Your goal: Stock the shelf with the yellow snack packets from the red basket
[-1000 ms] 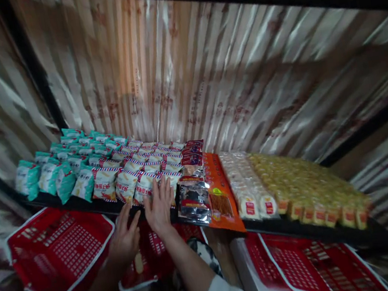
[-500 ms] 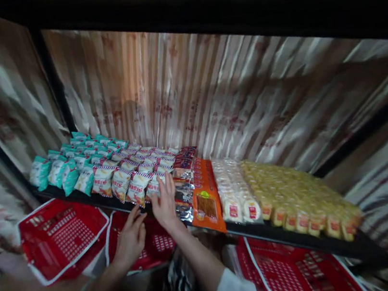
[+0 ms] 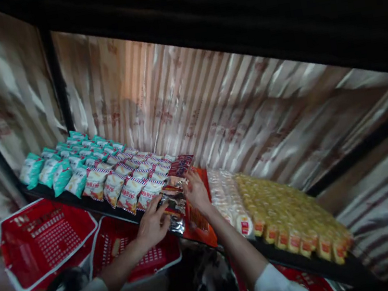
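A dark, shiny snack packet lies on the shelf, with a maroon-topped packet behind it. My left hand is at the dark packet's left edge, fingers stretched forward and apart. Over the seam between the dark packets and an orange packet rests my right hand, its fingers spread and slightly bent, hiding part of both. I cannot tell how firmly either hand touches. Left of them stand white snack bags with striped tops.
Teal bags fill the shelf's left end. Clear-wrapped white rolls and yellow wrapped cakes line the right. Red baskets sit below the front edge. A dark upper shelf hangs overhead, with a dark post at back left.
Both hands have moved right, from the white bags to the dark and orange packets. The right hand now reaches over the orange packet. The camera view has shifted too.
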`<control>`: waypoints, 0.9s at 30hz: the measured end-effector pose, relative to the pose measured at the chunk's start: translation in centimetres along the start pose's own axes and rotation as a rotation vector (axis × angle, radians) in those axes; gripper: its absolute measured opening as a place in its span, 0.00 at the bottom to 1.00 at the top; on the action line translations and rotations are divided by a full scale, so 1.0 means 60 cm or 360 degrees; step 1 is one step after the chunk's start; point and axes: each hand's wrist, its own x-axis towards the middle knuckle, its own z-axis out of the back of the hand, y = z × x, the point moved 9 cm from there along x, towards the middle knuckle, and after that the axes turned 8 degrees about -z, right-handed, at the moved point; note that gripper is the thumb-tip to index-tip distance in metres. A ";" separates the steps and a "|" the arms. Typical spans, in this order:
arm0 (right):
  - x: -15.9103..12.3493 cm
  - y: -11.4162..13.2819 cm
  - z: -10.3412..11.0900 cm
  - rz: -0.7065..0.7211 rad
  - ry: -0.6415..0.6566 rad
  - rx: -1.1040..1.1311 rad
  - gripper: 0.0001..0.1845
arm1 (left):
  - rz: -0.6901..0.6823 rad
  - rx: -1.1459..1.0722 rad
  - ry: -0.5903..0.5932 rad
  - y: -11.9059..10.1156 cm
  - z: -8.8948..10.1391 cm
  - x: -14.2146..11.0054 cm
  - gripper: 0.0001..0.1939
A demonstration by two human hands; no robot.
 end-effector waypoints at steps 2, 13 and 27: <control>0.026 -0.019 -0.008 0.0030 0.0047 -0.0051 0.17 | -0.0020 -0.0051 0.0071 -0.003 -0.019 0.027 0.22; 0.170 -0.056 -0.131 -0.0017 0.0570 -0.0574 0.17 | -0.0157 -0.0097 0.0258 -0.007 -0.081 0.080 0.27; 0.163 -0.139 -0.233 -0.0546 0.0908 -0.0759 0.29 | -0.0237 -0.0010 0.0373 0.000 -0.108 0.064 0.29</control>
